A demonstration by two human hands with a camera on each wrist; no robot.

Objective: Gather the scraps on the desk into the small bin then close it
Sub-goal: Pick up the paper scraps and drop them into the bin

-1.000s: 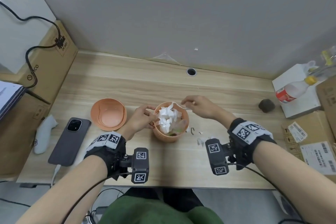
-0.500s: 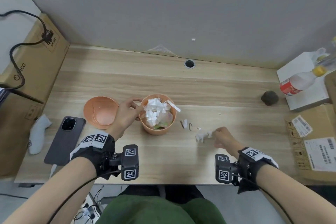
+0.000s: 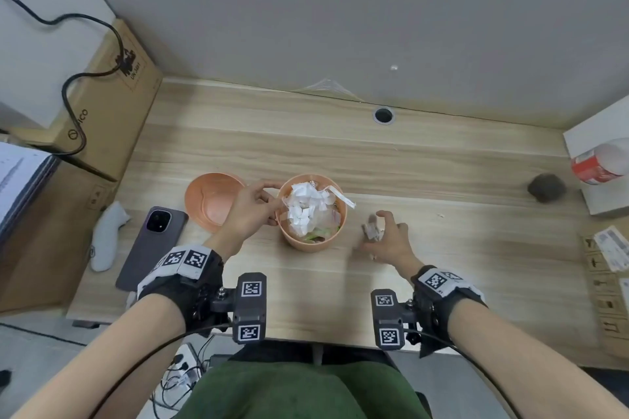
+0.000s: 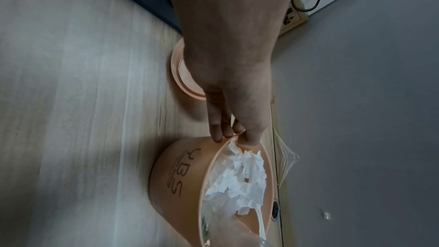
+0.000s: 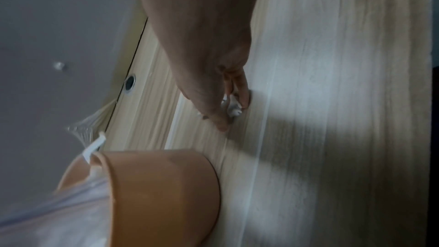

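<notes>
The small orange bin (image 3: 311, 241) stands mid-desk, heaped with white paper scraps (image 3: 306, 207); a paper strip (image 3: 342, 197) pokes over its right rim. Its orange lid (image 3: 212, 197) lies upturned just left of it. My left hand (image 3: 272, 211) pinches the bin's left rim, thumb inside and fingers outside, as the left wrist view shows at the rim (image 4: 234, 136). To the right of the bin, my right hand (image 3: 377, 228) curls round a small clump of white scraps (image 3: 372, 231) on the desk; in the right wrist view thumb and fingers enclose these scraps (image 5: 231, 105).
A phone (image 3: 153, 245) and a white handheld device (image 3: 107, 238) lie left of the lid. Cardboard boxes (image 3: 112, 102) line the left edge. A dark round lump (image 3: 546, 187), a bottle (image 3: 599, 163) and a labelled box (image 3: 609, 282) sit right. A cable hole (image 3: 383, 115) is near the wall.
My right hand left the bin's rim, dropped to the loose scraps on the desk and now closes round them nearer the bin. My left hand stays on the rim.
</notes>
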